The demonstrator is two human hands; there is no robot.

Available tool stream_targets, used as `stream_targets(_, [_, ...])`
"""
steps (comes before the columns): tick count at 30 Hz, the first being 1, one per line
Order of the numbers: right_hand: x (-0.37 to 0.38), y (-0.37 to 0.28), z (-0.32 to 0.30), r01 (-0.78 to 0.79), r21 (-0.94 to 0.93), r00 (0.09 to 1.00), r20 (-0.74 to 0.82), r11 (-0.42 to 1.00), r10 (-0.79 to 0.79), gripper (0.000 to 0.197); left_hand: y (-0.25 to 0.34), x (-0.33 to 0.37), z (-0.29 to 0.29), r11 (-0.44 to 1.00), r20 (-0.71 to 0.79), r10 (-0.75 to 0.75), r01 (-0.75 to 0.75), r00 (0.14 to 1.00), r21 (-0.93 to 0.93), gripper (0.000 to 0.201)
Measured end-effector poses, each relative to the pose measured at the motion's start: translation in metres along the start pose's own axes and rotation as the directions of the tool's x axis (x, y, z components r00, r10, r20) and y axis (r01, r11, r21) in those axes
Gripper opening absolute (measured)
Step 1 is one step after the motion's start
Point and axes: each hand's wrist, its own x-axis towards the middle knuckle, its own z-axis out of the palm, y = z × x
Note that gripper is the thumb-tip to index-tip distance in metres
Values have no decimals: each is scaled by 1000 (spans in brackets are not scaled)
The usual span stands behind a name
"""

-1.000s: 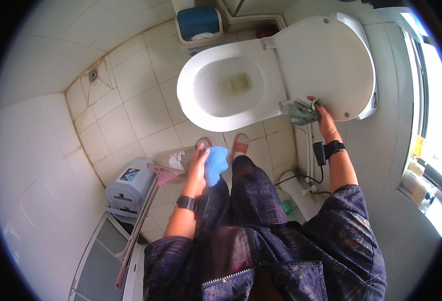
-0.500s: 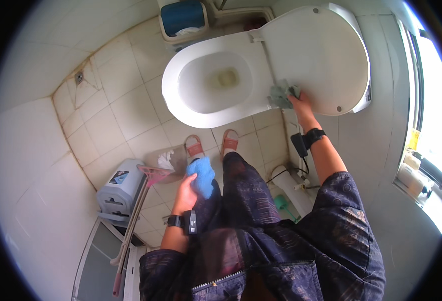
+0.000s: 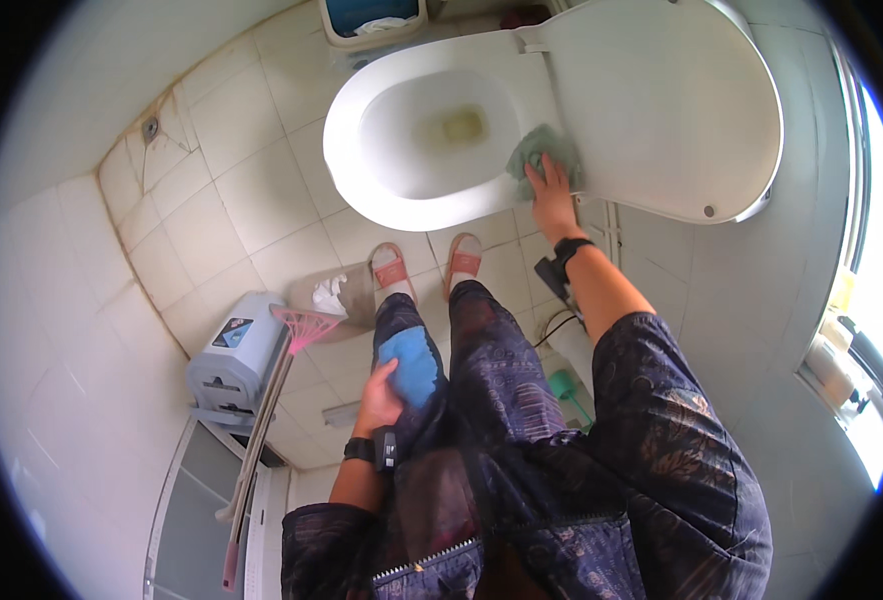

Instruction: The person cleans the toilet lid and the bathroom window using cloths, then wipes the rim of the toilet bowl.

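Observation:
My left hand (image 3: 380,402) is closed round the edge of a blue cloth (image 3: 413,368), held low in front of my left leg. Farther out, my right hand (image 3: 553,198) presses a crumpled grey-green cloth (image 3: 533,148) against the white toilet (image 3: 345,158), at the back of the rim on the near side, close to the lid hinge. Its palm side and part of the cloth under the fingers are hidden. The toilet lid (image 3: 666,115) is raised. Yellowish water (image 3: 463,126) shows in the bowl.
A clear bin (image 3: 356,292) with white paper stands left of my pink slippers (image 3: 389,268). Beside it are a pink-headed long-handled tool (image 3: 308,326) and a grey-blue box (image 3: 229,350). A blue-and-white bin (image 3: 369,22) is behind the toilet. A green brush (image 3: 564,386) lies right of my legs.
My right hand and the grey-green cloth have moved left, from beside the lid hinge onto the rim. The left hand with the blue cloth has shifted slightly lower and to the right.

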Motion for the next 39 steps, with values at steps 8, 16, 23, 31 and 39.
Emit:
stream_targets(8, [-45,-87,14,-104,2,988,114,995,103,55,-6,4,-15,996,-4,37,-37,999,-76,46])
stream_targets(16, [-27,-191,28,139,178,938,291,974,-187,57,-3,0,-37,981,-14,18,-21,1000,-192,43])
stream_targets(23, [16,-229,37,521,147,805,245,841,-541,46,-5,1,-52,962,-100,43,-68,994,-263,41])
stream_targets(31, [105,-245,41,643,12,751,191,766,-633,51,-4,9,-63,952,-97,32,-59,995,-301,43])
stream_targets(39, [196,-215,26,466,-40,883,75,884,-463,55,-4,11,-66,942,-144,4,-52,990,-331,38])
